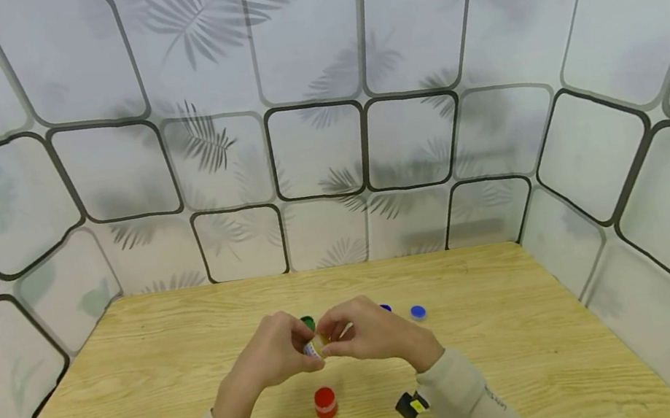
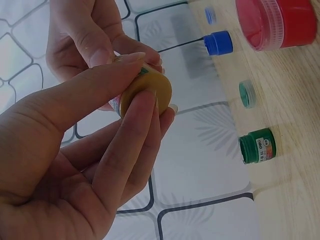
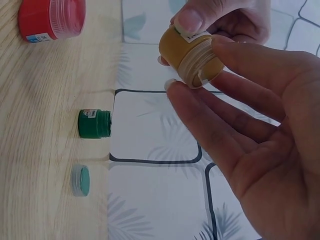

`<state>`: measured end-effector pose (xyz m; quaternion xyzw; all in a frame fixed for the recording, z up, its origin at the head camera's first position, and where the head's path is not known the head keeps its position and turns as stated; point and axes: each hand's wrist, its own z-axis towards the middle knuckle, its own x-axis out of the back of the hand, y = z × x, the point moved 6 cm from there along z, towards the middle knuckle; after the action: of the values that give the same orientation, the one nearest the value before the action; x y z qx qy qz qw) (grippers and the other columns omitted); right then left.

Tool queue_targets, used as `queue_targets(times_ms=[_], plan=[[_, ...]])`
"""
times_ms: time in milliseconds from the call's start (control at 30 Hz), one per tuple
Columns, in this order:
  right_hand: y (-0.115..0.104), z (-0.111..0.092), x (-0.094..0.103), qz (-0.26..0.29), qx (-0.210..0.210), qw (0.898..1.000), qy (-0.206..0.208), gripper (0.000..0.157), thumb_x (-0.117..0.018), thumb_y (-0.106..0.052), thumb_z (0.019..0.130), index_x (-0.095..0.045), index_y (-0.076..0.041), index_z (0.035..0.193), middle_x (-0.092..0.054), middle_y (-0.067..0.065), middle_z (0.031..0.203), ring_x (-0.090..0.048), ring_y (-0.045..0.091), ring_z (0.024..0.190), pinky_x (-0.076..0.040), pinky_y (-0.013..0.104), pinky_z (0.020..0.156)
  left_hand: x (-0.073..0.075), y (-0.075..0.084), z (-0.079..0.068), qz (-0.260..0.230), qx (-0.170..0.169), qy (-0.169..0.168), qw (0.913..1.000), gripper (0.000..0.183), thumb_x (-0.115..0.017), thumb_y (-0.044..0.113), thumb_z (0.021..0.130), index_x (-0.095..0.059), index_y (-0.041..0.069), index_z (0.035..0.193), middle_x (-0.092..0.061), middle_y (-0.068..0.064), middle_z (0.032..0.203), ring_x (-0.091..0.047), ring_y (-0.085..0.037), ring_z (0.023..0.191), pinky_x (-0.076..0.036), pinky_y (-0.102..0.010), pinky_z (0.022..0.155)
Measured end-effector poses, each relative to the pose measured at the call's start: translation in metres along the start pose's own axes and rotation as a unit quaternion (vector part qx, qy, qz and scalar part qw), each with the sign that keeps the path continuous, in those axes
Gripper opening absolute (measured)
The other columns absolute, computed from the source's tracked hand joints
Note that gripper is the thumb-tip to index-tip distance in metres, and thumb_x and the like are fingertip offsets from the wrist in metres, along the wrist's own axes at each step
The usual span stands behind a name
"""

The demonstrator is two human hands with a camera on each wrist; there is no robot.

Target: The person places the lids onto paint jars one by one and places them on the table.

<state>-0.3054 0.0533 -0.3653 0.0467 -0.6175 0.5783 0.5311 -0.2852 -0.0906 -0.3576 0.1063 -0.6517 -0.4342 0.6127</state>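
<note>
A small ochre jar [image 3: 181, 49] is held raised above a wood-grain table [image 1: 139, 390], squarely between two bare hands, its short axis laid roughly left to right and tipped a little, the far-right end slightly higher. The base is turned to the left hand [image 1: 275, 352], by which the jar's body is gripped, the thumb laid along its side and the fingertips set against the round bottom. The clear lid [image 3: 196, 61] is turned to the right hand [image 1: 365, 330], and its rim is pinched lightly between thumb and fingers; whether every fingertip is in contact cannot be told. Neither hand can be called the nearer, since the jar is touched by both: body at left, lid at right. By all appearances the relation that counts is this shared axis, with the lid directly in line with the right hand's fingers and the body steadied from the left. Below the hands, on the near side, a red jar [image 1: 325, 403] is seen standing on the table. On the far side, a green jar [image 1: 307, 322] is partly masked by the hands, with a green cap [image 2: 247, 94], a blue jar [image 2: 219, 43] and a blue cap [image 1: 418, 312] strung out to its right.
</note>
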Motion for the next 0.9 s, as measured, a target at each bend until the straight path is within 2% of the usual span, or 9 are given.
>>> queue_targets(times_ms=[100, 300, 467, 900], plan=[[-0.0005, -0.0002, 0.0009, 0.007, 0.006, 1.0, 0.007, 0.026, -0.077, -0.009, 0.093, -0.071, -0.008, 0.118, -0.074, 0.008, 0.113, -0.073, 0.015, 0.099, -0.061, 0.024, 0.083, 0.0002, -0.0004, -0.0006, 0.003, 0.004, 0.001, 1.0, 0.026, -0.09, 0.007, 0.076, -0.079, -0.004, 0.097, -0.077, -0.006, 0.083, -0.068, -0.01, 0.07, -0.058, -0.026, 0.063], [-0.0044, 0.0005, 0.0023, 0.0, 0.053, 0.998, 0.026, 0.028, -0.08, -0.006, 0.089, -0.071, -0.009, 0.116, -0.07, 0.007, 0.118, -0.068, 0.02, 0.112, -0.06, 0.025, 0.089, 0.002, -0.0012, -0.0005, 0.004, 0.004, 0.001, 1.0, 0.019, -0.089, 0.007, 0.078, -0.079, -0.001, 0.093, -0.076, -0.004, 0.08, -0.067, -0.009, 0.068, -0.057, -0.025, 0.062], [-0.006, 0.0005, 0.001, 0.007, 0.071, 0.997, 0.024, 0.026, -0.08, -0.002, 0.088, -0.072, -0.007, 0.112, -0.07, 0.009, 0.116, -0.07, 0.022, 0.109, -0.061, 0.025, 0.087, 0.0023, -0.0009, -0.001, 0.0, 0.001, -0.001, 1.0, 0.021, -0.089, 0.007, 0.078, -0.079, -0.002, 0.094, -0.077, -0.004, 0.081, -0.067, -0.009, 0.069, -0.058, -0.025, 0.062], [-0.0025, 0.0016, 0.0003, 0.009, 0.072, 0.997, 0.018, 0.022, -0.077, -0.001, 0.09, -0.075, -0.004, 0.112, -0.073, 0.011, 0.115, -0.072, 0.023, 0.107, -0.059, 0.02, 0.086, 0.0026, -0.0018, -0.001, 0.008, 0.012, 0.004, 0.9999, 0.034, -0.09, 0.009, 0.077, -0.076, -0.008, 0.103, -0.077, -0.007, 0.086, -0.069, -0.011, 0.074, -0.061, -0.03, 0.068]])
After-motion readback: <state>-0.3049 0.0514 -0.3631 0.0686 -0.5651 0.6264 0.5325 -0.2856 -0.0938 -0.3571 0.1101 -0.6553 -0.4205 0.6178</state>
